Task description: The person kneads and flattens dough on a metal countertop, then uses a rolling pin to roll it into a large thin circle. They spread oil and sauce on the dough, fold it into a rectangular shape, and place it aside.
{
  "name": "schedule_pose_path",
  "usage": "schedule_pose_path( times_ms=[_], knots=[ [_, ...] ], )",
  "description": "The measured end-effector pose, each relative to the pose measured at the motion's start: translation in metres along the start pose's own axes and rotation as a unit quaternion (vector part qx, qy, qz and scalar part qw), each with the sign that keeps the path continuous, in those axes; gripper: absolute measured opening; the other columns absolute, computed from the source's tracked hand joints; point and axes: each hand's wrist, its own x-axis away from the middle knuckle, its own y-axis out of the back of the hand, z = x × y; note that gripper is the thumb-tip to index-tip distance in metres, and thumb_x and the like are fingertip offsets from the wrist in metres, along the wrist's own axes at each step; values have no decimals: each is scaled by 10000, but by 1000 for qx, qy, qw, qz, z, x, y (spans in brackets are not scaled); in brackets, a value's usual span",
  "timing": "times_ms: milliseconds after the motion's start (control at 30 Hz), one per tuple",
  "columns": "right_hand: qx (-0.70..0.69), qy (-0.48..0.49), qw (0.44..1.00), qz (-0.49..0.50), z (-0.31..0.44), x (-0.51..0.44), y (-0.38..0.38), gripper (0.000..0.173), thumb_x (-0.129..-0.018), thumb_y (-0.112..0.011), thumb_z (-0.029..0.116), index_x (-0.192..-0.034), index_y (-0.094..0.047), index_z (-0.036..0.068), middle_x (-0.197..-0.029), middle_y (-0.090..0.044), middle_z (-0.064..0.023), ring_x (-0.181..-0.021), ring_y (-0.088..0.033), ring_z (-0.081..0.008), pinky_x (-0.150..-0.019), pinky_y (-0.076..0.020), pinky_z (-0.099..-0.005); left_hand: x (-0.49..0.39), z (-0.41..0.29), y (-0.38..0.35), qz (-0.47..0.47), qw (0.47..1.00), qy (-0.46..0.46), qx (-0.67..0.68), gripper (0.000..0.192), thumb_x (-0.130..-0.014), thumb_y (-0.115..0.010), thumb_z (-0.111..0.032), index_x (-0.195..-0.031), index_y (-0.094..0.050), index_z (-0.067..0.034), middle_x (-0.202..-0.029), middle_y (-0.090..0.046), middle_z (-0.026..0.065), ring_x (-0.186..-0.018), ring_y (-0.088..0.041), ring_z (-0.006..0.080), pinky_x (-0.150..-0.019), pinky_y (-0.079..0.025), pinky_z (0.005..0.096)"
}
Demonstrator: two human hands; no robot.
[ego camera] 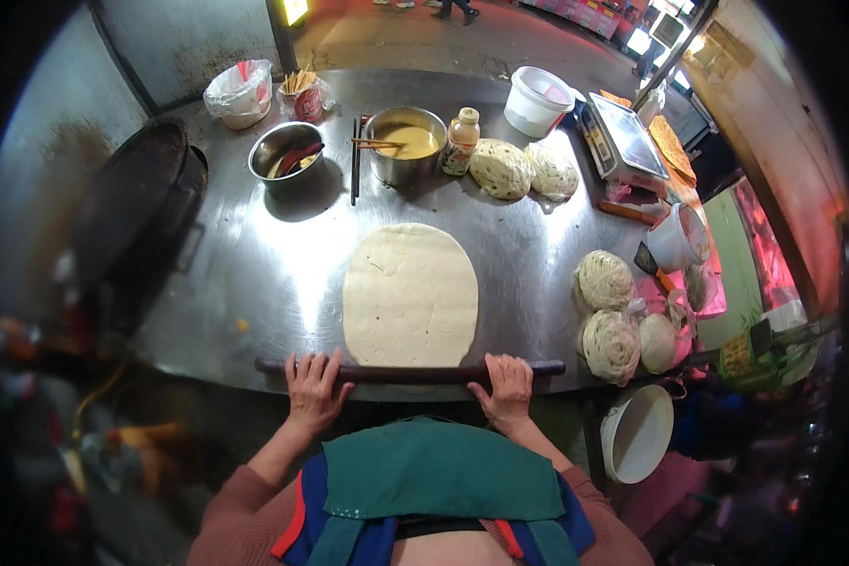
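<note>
A flat, rounded sheet of pale dough (410, 293) lies on the steel tabletop in front of me. Across its near edge runs a long dark rolling pin (410, 373), close to the table's front edge. My left hand (314, 388) rests on the pin's left part, fingers over the top and thumb towards the middle. On the right part lies my right hand (507, 388) in the same way. Both hands are beside the dough, not on it. A little of the dough seems to show on the near side of the pin.
Beyond the dough stand a steel bowl (286, 157), a pot of yellow batter (414, 145), a bottle (461, 141) and wrapped dough (502, 170). More wrapped dough rounds (610, 347), a scraper (653, 265) and a scale (626, 138) are at right. A large dark pan (131, 205) stands left.
</note>
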Motion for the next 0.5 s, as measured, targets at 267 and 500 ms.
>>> schedule_pose_path(
  times_ms=[267, 500],
  knots=[
    [3, -52, 999, -9, 11, -21, 9, 723, -703, -823, 193, -1357, -548, 54, -1271, -571, -145, -1241, -515, -337, -1154, -303, -536, -25, 18, 12, -68, 997, 6, 25, 592, -690, -792, -128, -1265, -662, -81, -1200, -664, 116, -1170, -591, 325, -1108, -352, 544],
    [50, -102, 992, -53, -40, -152, -75, 568, -995, -552, 447, -1417, -561, 66, -1485, -510, -199, -1382, -444, -373, -1191, -246, -545, -156, 62, -52, -23, 990, 130, -53, 564, -996, -530, -422, -1457, -543, -98, -1502, -497, 198, -1476, -311, 421, -1222, -86, 630]
  ],
)
